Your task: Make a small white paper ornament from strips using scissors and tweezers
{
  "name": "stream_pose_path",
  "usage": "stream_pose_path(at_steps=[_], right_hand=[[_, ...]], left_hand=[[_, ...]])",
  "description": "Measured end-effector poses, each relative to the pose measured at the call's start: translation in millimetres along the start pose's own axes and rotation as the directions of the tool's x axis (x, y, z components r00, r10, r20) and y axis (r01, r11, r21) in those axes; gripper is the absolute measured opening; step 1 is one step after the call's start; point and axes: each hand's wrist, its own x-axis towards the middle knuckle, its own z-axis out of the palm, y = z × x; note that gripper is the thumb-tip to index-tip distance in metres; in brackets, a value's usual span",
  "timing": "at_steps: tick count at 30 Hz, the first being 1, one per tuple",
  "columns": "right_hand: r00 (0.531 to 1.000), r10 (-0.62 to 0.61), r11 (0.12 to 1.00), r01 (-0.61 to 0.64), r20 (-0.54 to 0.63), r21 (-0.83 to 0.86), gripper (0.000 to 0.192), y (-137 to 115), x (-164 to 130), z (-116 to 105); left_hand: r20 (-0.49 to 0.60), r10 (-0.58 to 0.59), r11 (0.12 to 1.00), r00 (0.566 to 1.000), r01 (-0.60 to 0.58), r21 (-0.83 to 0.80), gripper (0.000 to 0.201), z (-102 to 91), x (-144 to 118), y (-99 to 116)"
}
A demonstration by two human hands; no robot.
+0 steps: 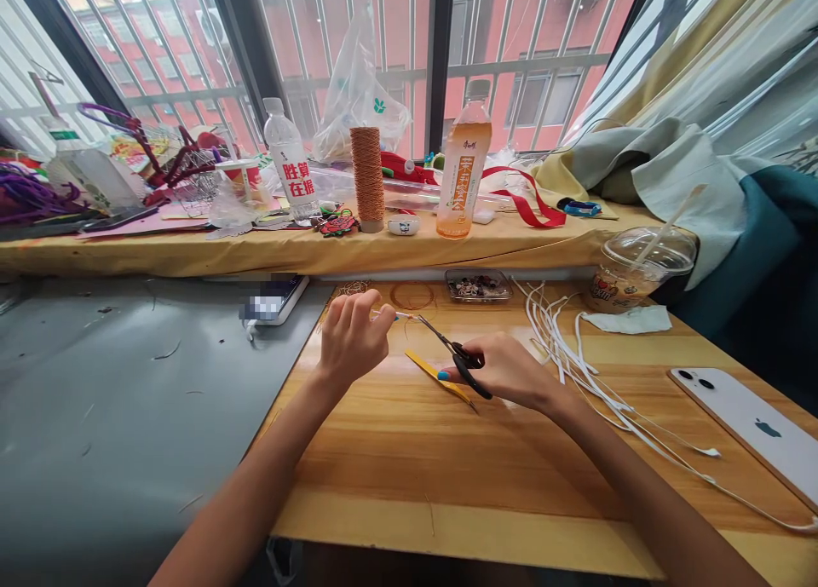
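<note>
My left hand (354, 336) is closed in a pinch above the wooden table, and a thin white cord (400, 315) sticks out from its fingertips to the right. The cord's far end carries a small orange-brown bit. Black-handled scissors (461, 354) are in my right hand (504, 367), their blades pointing left and up to the cord's end. Whether the blades touch the cord I cannot tell. Under the scissors lies a pair of yellow tweezers (427, 367) on the wood. Behind the hands is a loop of thin brown thread (412, 296).
A clear box of beads (478, 285) stands at the table's back. White cords (575, 361), a plastic cup (630, 267) and a white phone (754, 429) lie to the right. Another phone (281, 302) rests left. The ledge holds a thread spool (367, 178) and a tea bottle (465, 165).
</note>
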Motion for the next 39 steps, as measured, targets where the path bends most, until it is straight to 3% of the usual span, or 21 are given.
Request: stream_pose_path(at_steps=[5,17,25,31,34,37,39], right_hand=[[1.0,-0.017,1.0,0.017,-0.003,0.006,0.044,-1,0,0],[0.998,-0.03,0.998,0.027,-0.056,-0.053,0.05,-1,1,5],[1.0,-0.005,0.978,0.001,0.018,0.208,0.045,4,4,13],[0.994,0.093,0.878,-0.112,0.063,0.466,0.041,4,9,18],[0.981,0.188,0.774,-0.119,-0.046,0.622,0.042,7,10,12],[0.929,0.274,0.703,-0.018,-0.247,0.711,0.041,12,9,1],[0.9,0.299,0.688,0.029,-0.319,0.726,0.041,16,7,-6]], left_hand=[[0.021,-0.044,0.998,0.999,0.043,0.046,0.018,1.8,-1,-1],[-0.006,0.059,0.998,0.998,-0.059,0.014,0.015,0.4,1,3],[0.038,0.088,0.996,0.995,-0.087,-0.012,0.016,-0.2,-1,6],[0.053,0.081,0.997,0.995,-0.08,-0.02,0.016,0.3,-1,5],[0.088,0.044,0.999,0.995,-0.044,0.006,0.016,1.7,-1,1],[0.129,-0.011,1.0,0.992,0.007,0.027,0.016,3.8,-1,-4],[0.141,-0.034,0.999,0.989,0.031,0.022,0.015,4.6,-2,-6]])
